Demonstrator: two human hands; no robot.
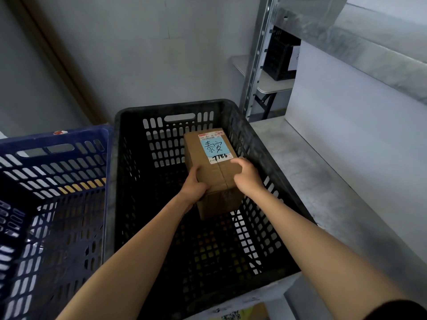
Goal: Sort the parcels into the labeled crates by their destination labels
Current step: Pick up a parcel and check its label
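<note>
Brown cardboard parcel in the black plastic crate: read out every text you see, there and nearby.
"泰安": light blue sticker on the brown cardboard parcel.
"1786": black marker, white shipping label below.
Label's small print: too small to read.
Red sticker, blue plastic crate rim: blurred.

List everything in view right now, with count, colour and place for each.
black crate: one, black, centre
parcel: one, brown cardboard, inside the black crate, held by both hands
label: one, light blue with black handwriting, on the parcel's top
blue crate: one, dark blue, directly left of the black crate
shelf: one, grey, right of the black crate
upright: one, silver metal, behind the black crate's right corner
small crate: one, black, far back on the white table
white table: one, white, behind the upright
left hand: one, grips the parcel's left side
right hand: one, grips the parcel's right edge
</note>
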